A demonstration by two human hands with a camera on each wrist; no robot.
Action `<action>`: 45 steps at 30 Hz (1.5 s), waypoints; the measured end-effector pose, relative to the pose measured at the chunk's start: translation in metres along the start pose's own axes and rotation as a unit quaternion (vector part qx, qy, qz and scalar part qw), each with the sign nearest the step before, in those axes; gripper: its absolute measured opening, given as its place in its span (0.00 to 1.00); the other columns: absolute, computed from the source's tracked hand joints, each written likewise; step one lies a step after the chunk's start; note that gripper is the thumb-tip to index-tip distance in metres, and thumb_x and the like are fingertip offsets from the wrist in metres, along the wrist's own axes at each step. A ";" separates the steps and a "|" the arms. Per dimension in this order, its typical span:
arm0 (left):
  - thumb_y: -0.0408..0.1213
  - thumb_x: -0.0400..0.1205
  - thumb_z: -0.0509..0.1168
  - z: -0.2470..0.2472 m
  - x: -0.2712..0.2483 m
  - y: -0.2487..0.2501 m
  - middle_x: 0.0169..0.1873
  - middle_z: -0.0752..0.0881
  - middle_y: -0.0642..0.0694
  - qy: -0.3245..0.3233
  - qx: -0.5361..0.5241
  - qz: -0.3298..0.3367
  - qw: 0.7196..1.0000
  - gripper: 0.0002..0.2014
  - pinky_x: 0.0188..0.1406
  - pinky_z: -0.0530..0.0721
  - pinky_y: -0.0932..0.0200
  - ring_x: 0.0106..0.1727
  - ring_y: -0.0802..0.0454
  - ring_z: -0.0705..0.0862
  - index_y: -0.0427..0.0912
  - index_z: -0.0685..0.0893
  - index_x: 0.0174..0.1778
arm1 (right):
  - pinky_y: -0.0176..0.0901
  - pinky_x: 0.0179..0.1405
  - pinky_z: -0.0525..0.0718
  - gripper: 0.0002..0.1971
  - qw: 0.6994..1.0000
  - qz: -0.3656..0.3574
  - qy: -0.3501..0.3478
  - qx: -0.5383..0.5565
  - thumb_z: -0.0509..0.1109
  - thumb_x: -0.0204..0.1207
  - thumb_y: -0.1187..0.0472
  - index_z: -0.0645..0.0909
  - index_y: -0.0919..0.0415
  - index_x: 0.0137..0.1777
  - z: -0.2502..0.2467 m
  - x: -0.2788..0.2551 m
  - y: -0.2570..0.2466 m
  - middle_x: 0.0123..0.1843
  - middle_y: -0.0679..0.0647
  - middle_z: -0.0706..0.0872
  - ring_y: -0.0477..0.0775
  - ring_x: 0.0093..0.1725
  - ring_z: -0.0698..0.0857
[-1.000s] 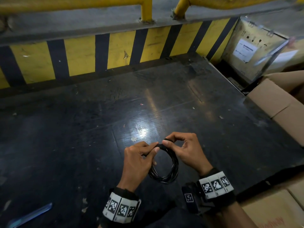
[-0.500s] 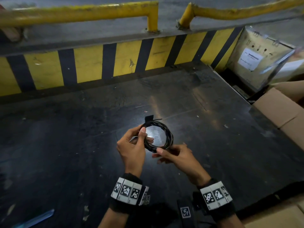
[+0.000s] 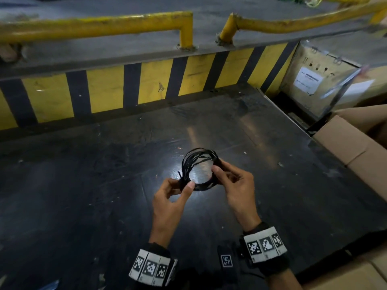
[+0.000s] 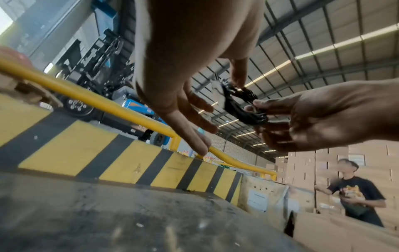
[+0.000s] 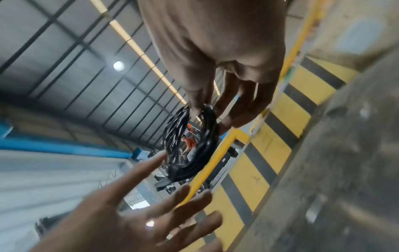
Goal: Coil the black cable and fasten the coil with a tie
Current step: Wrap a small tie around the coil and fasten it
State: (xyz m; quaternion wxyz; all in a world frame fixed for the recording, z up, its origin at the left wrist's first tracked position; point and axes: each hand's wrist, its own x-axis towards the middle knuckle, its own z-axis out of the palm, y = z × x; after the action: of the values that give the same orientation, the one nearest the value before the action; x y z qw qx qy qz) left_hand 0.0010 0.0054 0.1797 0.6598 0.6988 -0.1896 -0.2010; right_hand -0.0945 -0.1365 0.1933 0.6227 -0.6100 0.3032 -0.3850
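Held in the air above the dark table (image 3: pixel 104 206), the black cable (image 3: pixel 199 170) coil looks light, springy and apt to splay, so the left hand (image 3: pixel 169 197) pinches its near-left side and the right hand (image 3: pixel 236 183) its right side, best kept where strands bunch.

No words, brand names or numbers can be read. A white paper label (image 3: pixel 307 80) is stuck on the pale crate (image 3: pixel 314 65), but its print is too small and blurred. Square black-and-white coded markers (image 3: pixel 150 267) are carried on the wristbands; no characters are shown there.
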 end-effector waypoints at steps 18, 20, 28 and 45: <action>0.26 0.75 0.79 0.002 0.012 -0.003 0.38 0.90 0.46 -0.104 0.254 0.335 0.901 0.11 0.36 0.83 0.65 0.34 0.55 0.85 0.34 0.94 0.53 | 0.45 0.36 0.86 0.08 0.965 -0.085 -0.143 -0.201 0.85 0.69 0.57 0.93 0.61 0.41 -0.038 -0.003 0.001 0.33 0.52 0.93 0.48 0.32 0.88; 0.24 0.75 0.78 0.009 0.011 -0.011 0.36 0.89 0.46 -0.107 0.253 0.320 0.907 0.08 0.32 0.81 0.65 0.32 0.54 0.84 0.33 0.95 0.49 | 0.46 0.38 0.87 0.07 0.965 -0.067 -0.146 -0.209 0.83 0.71 0.57 0.94 0.60 0.42 -0.042 -0.002 0.006 0.35 0.54 0.94 0.57 0.35 0.91; 0.21 0.75 0.78 0.024 0.009 -0.050 0.33 0.89 0.42 -0.135 0.282 0.273 0.910 0.06 0.34 0.82 0.56 0.30 0.47 0.86 0.30 0.95 0.46 | 0.45 0.54 0.89 0.09 0.908 0.038 -0.066 -0.412 0.76 0.77 0.57 0.93 0.50 0.55 -0.129 0.006 0.072 0.49 0.49 0.96 0.50 0.49 0.93; 0.19 0.73 0.78 0.037 -0.003 -0.095 0.28 0.83 0.44 -0.232 0.316 0.229 0.891 0.07 0.33 0.75 0.75 0.28 0.52 0.78 0.31 0.95 0.44 | 0.50 0.48 0.90 0.24 0.810 0.290 -0.001 -0.510 0.79 0.65 0.35 0.88 0.54 0.51 -0.180 -0.060 0.184 0.46 0.53 0.93 0.56 0.49 0.91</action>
State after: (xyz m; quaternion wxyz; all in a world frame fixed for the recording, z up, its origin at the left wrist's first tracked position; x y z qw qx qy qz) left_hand -0.0213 -0.0192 0.0831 0.3693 0.7410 -0.5455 -0.1307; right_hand -0.2578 -0.1881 -0.0079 0.3057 -0.7239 0.6180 0.0242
